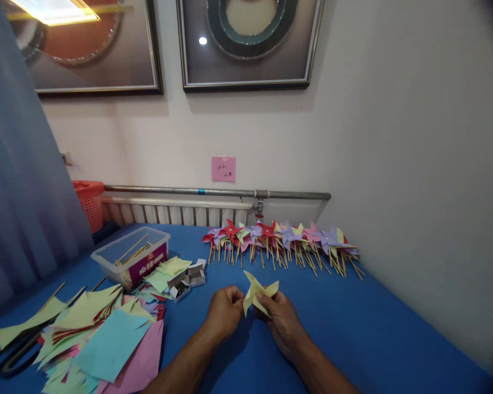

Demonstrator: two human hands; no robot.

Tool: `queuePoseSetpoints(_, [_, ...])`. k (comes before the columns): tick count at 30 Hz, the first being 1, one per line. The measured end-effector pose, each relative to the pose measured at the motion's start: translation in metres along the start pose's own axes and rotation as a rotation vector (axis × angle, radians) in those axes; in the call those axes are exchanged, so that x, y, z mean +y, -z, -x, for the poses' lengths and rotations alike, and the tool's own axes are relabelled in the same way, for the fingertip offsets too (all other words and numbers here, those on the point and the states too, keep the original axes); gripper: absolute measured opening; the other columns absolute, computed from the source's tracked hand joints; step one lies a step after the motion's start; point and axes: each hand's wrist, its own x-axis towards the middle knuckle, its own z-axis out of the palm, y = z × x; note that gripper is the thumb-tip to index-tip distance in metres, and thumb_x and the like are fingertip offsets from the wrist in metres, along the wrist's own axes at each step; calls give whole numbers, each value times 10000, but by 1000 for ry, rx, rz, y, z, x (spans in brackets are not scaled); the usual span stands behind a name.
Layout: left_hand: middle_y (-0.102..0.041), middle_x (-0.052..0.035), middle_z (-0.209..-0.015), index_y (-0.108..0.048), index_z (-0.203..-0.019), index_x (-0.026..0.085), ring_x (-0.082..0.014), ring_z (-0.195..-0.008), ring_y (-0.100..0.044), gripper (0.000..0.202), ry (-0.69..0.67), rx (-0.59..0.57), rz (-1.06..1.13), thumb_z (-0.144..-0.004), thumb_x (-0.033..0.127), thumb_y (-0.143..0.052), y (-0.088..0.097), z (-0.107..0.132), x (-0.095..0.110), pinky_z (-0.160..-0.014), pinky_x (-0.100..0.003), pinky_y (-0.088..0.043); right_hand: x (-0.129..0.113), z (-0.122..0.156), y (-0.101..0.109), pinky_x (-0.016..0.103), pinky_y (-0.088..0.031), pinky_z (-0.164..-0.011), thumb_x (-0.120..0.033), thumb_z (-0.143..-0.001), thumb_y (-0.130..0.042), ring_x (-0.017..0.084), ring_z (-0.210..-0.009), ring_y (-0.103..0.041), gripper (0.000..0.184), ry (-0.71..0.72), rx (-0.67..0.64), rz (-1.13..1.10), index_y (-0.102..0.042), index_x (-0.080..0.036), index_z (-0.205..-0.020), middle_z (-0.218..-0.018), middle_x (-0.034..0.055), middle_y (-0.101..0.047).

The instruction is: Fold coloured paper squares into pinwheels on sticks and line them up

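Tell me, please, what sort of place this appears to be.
Probably a craft corner in an ordinary room: paper pinwheels lie along the blue table, coloured paper sheets are piled on it, and a radiator stands behind.

The left forearm (191, 353) and right forearm (315, 362), both bare, slant forward and inward. The left hand (224, 312) is curled, knuckles up, its fingers (233, 293) folded with their tips partly hidden. Just beside it, the right hand (282, 320) pinches, thumb (264, 300) on top pointing left, the other fingers mostly hidden.
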Motion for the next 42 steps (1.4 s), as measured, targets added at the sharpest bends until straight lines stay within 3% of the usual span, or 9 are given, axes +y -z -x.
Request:
queuePoseSetpoints(11, [-519, 38, -506, -563, -609, 169, -84, -484, -394, 206, 27, -9, -21, -756, 277, -659, 0, 2, 4, -484, -210, -260, -1, 2, -2, 327, -530, -707, -403, -519, -951, 226, -754, -701, 449, 3, -9, -20, -685, -185, -807, -705, 9, -724])
queuePoseSetpoints(19, [-499, 42, -507, -553, -620, 173, -84, -479, -369, 193, -3, -15, 7, -749, 289, -637, -3, -1, -4, -476, -217, -250, 2, 0, -2, 334, -526, -700, -404, -522, -944, 218, -702, -683, 455, 24, 14, -9, -667, -183, -808, -702, 10, -724])
queuePoseSetpoints(42, [-456, 61, -486, -522, -587, 183, -82, -474, -337, 235, -23, 12, 27, -756, 305, -631, -6, 3, 2, -479, -228, -241, -3, 3, -7, 269, -454, -537, -354, -564, -905, 219, -700, -684, 398, 43, 17, 23, -664, -189, -834, -731, 21, -729])
